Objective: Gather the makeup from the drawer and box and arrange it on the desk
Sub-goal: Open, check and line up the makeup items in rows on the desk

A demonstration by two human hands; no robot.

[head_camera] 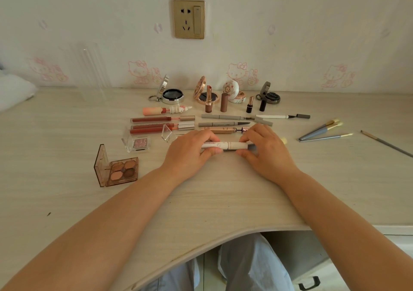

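A white makeup pen (228,145) lies crosswise just above the desk (212,201), held at both ends. My left hand (190,149) grips its left part and my right hand (266,149) pinches its right end, where a grey piece shows. Behind it lie rows of makeup: red lip gloss tubes (152,125), grey eyebrow pencils (223,117), a gold mascara (223,130). Open compacts (173,95), lipsticks (209,99) and a white round case (232,89) stand along the wall. An open brown eyeshadow palette (121,170) sits at the left.
Blue-handled brushes (321,129) and a thin grey brush (384,143) lie at the right. A clear acrylic box (91,71) stands at the back left. A small glitter eyeshadow case (138,143) is open. A drawer handle (309,283) shows below the desk's curved front edge.
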